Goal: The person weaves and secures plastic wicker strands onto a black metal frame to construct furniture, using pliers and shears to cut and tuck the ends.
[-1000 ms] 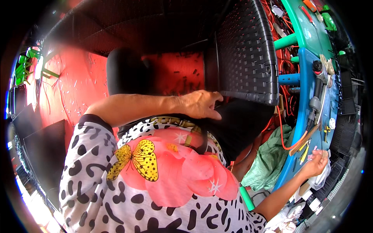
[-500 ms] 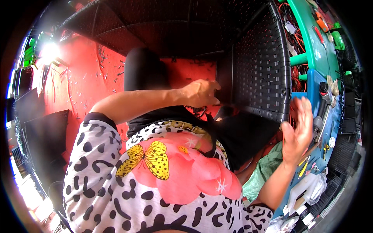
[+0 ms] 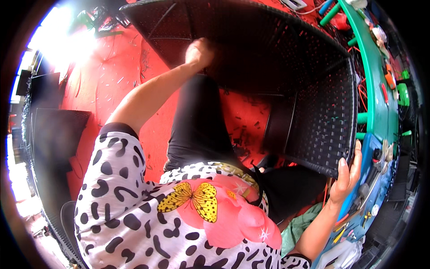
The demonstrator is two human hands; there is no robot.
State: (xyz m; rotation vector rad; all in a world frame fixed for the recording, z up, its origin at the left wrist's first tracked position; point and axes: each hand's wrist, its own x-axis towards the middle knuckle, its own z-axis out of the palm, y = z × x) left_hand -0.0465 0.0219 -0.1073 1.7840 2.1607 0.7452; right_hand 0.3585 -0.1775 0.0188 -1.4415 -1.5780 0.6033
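A large black woven wicker furniture piece (image 3: 324, 119), with a framed back and a side panel, stands tilted in front of my legs. At the near right corner of the side panel is my right hand (image 3: 347, 177); its thumb lies against the inner face and its fingers wrap the outer edge. My left hand (image 3: 200, 53) is raised beyond my knee, close to the dark inner side of the far panel. Motion smears its fingers, and whether it touches the panel cannot be made out.
Black scraps (image 3: 244, 139) litter the red floor (image 3: 154, 110). Along the right runs a green and blue bench (image 3: 374, 85), with an orange-handled tool (image 3: 389, 80) and a power tool (image 3: 378, 157) on it. Dark woven panels (image 3: 60, 130) stand at the left; a green cloth (image 3: 300, 228) lies beside my right forearm.
My left hand has moved up and away, from above my lap to the far panel. My right hand has closed on the side panel's corner. The wicker piece appears turned and shifted rightward in view.
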